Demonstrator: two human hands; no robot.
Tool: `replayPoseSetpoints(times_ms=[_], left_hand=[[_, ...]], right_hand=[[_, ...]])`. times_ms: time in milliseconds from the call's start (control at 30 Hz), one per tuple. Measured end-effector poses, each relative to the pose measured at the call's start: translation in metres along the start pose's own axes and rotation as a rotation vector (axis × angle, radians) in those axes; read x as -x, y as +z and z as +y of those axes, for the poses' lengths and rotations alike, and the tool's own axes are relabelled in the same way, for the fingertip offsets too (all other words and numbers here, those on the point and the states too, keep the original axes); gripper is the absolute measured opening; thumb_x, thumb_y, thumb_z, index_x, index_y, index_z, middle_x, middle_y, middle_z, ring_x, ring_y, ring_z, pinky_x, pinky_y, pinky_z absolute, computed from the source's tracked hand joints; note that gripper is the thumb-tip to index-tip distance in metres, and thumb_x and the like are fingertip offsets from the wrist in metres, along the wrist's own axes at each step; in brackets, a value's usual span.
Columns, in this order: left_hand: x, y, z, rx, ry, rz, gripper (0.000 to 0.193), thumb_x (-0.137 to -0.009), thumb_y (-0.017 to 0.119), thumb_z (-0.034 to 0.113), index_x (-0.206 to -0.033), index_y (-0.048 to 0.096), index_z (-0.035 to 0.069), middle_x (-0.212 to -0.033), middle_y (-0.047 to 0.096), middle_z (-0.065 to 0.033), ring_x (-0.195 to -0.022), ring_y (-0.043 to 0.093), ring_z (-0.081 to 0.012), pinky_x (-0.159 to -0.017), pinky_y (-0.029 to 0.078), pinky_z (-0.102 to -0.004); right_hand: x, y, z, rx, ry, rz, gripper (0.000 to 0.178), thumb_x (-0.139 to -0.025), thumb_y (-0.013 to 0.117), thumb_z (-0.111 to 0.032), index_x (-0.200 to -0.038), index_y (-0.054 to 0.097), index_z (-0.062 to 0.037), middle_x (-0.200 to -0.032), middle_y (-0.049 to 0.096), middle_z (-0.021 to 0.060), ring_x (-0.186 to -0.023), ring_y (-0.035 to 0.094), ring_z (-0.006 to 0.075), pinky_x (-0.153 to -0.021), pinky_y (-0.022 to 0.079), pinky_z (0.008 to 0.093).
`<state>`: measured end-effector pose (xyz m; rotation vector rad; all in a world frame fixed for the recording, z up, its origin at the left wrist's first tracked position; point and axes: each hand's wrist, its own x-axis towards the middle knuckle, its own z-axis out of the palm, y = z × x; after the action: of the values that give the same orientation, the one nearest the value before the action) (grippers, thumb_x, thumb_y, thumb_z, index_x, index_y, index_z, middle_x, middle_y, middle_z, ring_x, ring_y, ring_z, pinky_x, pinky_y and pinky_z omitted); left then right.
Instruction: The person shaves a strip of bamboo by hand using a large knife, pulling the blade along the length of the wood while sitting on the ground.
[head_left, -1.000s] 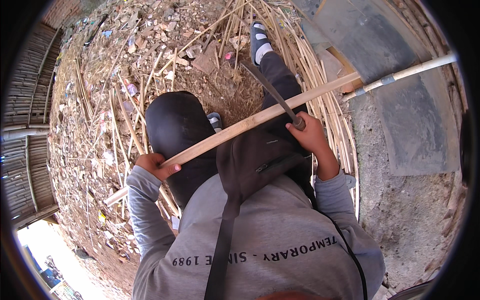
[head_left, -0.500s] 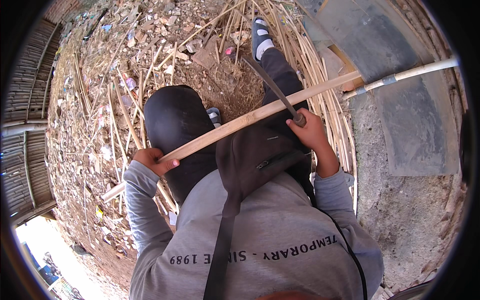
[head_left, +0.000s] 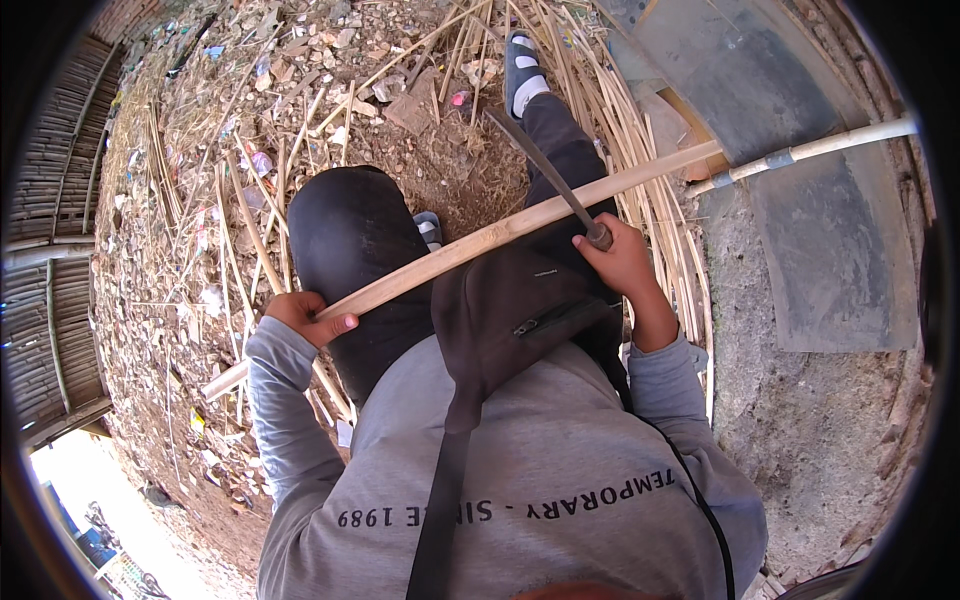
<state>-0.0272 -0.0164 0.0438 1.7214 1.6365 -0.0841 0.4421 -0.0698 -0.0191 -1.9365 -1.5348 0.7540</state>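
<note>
A long pale bamboo strip [head_left: 480, 242] lies slantwise across my lap, rising from lower left to upper right. My left hand [head_left: 308, 318] is closed round it beside my left knee, thumb on top. The strip's lower end sticks out past my left wrist. In my right hand [head_left: 618, 258] is the wooden handle of a long-bladed knife [head_left: 545, 168], with fingers wrapped round it. The dark blade crosses over the strip and points up and away to the left. Beneath the strip, a black bag [head_left: 520, 315] rests against my front.
Loose bamboo strips [head_left: 655, 225] lie bundled beside my right leg, and several more are scattered at left. Rubble and litter [head_left: 200, 330] cover the ground. A white pole [head_left: 830, 150] and dark flat sheets [head_left: 835, 250] are at right. A bamboo wall [head_left: 60, 180] stands far left.
</note>
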Motion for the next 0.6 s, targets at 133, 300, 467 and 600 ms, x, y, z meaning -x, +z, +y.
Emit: replayPoseSetpoints(times_ms=[133, 300, 467, 600], left_hand=[[0.0, -0.002, 0.003, 0.008, 0.007, -0.003, 0.066, -0.066, 0.089, 0.059, -0.077, 0.07, -0.004, -0.058, 0.059, -0.0071, -0.057, 0.057, -0.0161, -0.055, 0.046, -0.0358], [0.0, -0.002, 0.002, 0.005, 0.013, -0.003, 0.065, -0.066, 0.089, 0.058, -0.075, 0.07, -0.003, -0.058, 0.059, -0.0065, -0.056, 0.055, -0.0154, -0.054, 0.045, -0.0355], [0.001, -0.002, 0.001, 0.037, 0.003, -0.002, 0.065, -0.065, 0.09, 0.058, -0.074, 0.069, -0.003, -0.057, 0.057, -0.006, -0.056, 0.055, -0.0149, -0.054, 0.045, -0.0356], [0.002, 0.002, -0.002, 0.038, 0.014, 0.034, 0.068, -0.064, 0.089, 0.061, -0.074, 0.069, -0.003, -0.056, 0.057, -0.0069, -0.055, 0.055, -0.0159, -0.054, 0.045, -0.036]], right_hand=[[0.0, 0.001, 0.0, -0.009, -0.013, 0.019, 0.028, -0.084, 0.079, -0.025, -0.084, 0.061, -0.0032, -0.061, 0.053, 0.0052, -0.057, 0.048, 0.0142, -0.056, 0.041, 0.0334], [-0.001, -0.002, -0.003, 0.011, 0.013, -0.001, 0.029, -0.083, 0.079, -0.026, -0.087, 0.062, -0.0033, -0.064, 0.058, 0.0091, -0.06, 0.056, 0.0224, -0.058, 0.044, 0.0362], [-0.001, -0.004, -0.005, 0.025, 0.03, -0.011, 0.029, -0.083, 0.079, -0.028, -0.088, 0.064, -0.0033, -0.067, 0.063, 0.0133, -0.064, 0.064, 0.0306, -0.06, 0.047, 0.0388], [-0.006, -0.016, -0.007, 0.084, 0.069, 0.016, 0.029, -0.083, 0.078, -0.028, -0.088, 0.064, -0.0035, -0.07, 0.064, 0.016, -0.068, 0.065, 0.0352, -0.063, 0.048, 0.0415]])
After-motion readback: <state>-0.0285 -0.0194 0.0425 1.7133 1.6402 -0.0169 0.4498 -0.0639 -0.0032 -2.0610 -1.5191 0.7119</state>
